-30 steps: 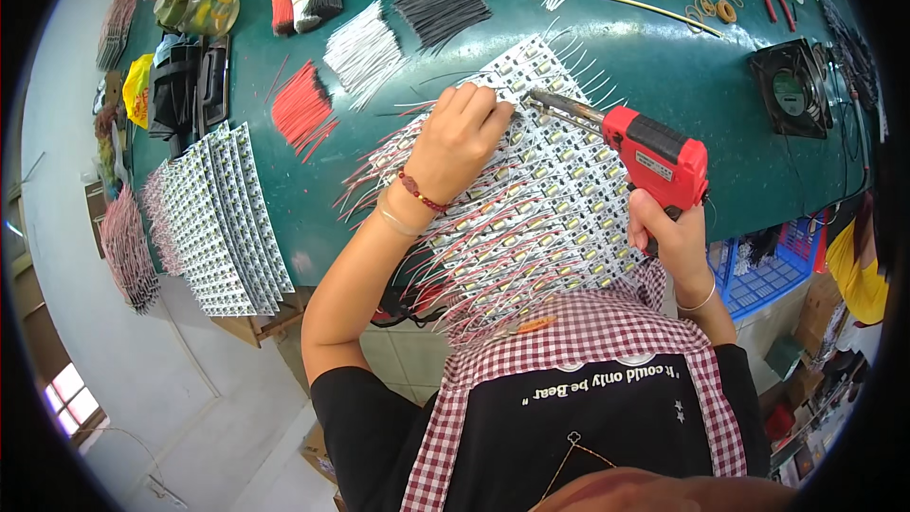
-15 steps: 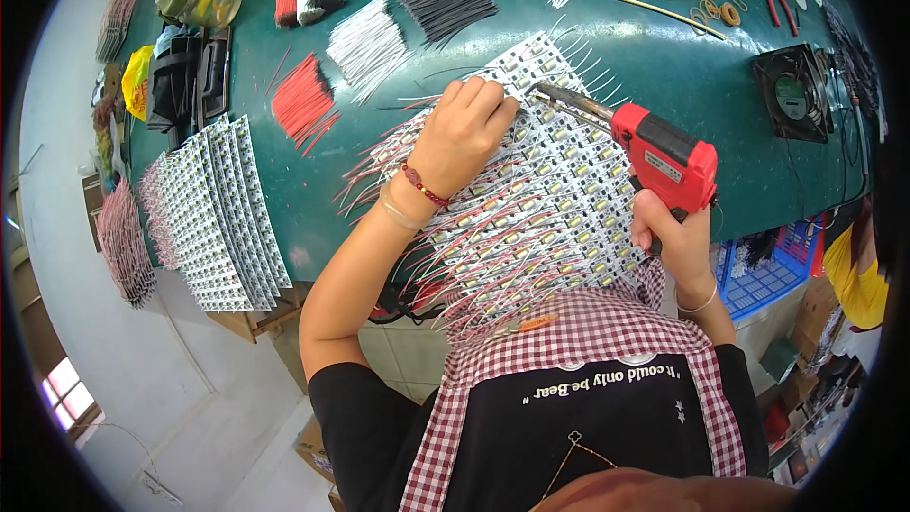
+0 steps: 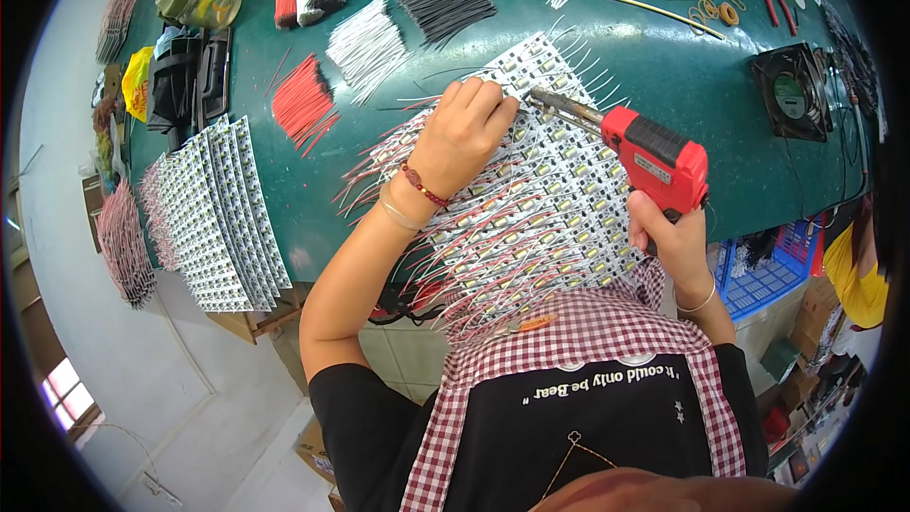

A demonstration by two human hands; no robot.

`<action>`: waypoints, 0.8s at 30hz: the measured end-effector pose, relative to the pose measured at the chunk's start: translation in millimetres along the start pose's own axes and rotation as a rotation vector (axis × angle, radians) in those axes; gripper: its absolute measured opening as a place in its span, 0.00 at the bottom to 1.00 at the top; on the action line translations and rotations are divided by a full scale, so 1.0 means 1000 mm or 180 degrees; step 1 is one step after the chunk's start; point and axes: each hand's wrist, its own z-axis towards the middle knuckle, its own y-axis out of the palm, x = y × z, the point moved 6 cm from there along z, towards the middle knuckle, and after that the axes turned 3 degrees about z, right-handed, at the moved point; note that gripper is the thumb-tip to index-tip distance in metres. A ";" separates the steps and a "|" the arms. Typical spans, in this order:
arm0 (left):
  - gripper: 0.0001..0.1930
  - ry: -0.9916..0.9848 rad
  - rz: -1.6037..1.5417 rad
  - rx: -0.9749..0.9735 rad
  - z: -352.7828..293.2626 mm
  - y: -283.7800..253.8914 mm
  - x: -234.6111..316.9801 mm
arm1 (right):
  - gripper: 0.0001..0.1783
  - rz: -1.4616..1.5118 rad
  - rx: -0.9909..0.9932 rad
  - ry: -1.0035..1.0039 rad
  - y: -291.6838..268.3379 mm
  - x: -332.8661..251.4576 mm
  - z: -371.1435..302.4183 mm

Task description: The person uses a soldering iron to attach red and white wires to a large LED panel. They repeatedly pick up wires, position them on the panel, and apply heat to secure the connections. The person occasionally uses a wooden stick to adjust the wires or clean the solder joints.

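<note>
My right hand [image 3: 669,235] grips a red and black soldering gun [image 3: 656,159] by its handle. The gun's tip [image 3: 536,95] reaches the white LED circuit boards [image 3: 578,192] just right of my left fingertips. Closed and bent down, my left hand [image 3: 466,125] rests on the upper part of these boards. Its fingertips are pressed together near the tip; what they pinch is hidden under the hand. Red, white and black wires fan out from the boards' left side, and short pale wires stick out at the upper right.
Loose red wires [image 3: 303,100], white wires [image 3: 368,45] and black wires [image 3: 445,2] lie on the green table [image 3: 664,47] beyond my left hand. Stacked LED boards [image 3: 223,223] overhang the left edge. A black fan [image 3: 791,92] stands at right, above a blue crate [image 3: 770,265].
The soldering gun has shifted slightly left with my right hand, its tip now a little closer to my left fingertips. My left hand stays in place on the boards.
</note>
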 end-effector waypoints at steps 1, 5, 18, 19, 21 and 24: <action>0.13 -0.0022 -0.0038 0.0031 0.000 0.000 0.000 | 0.06 -0.0068 -0.0013 0.0028 0.000 0.000 0.000; 0.14 -0.0054 -0.0062 0.0048 0.001 0.000 0.000 | 0.05 -0.0149 -0.0028 0.0110 0.002 -0.001 0.000; 0.14 -0.0072 -0.0067 -0.0007 0.001 0.002 0.000 | 0.08 0.0145 0.0121 0.0146 0.000 0.000 0.001; 0.14 -0.0075 -0.0077 -0.0005 0.001 0.002 -0.001 | 0.08 0.0056 0.0107 0.0162 0.000 0.000 0.001; 0.14 -0.0075 -0.0082 -0.0007 0.001 0.003 -0.001 | 0.07 0.0044 0.0106 0.0174 0.001 0.001 0.002; 0.14 -0.0060 -0.0073 0.0019 0.001 0.001 0.000 | 0.09 0.0125 0.0161 0.0087 0.000 0.000 -0.002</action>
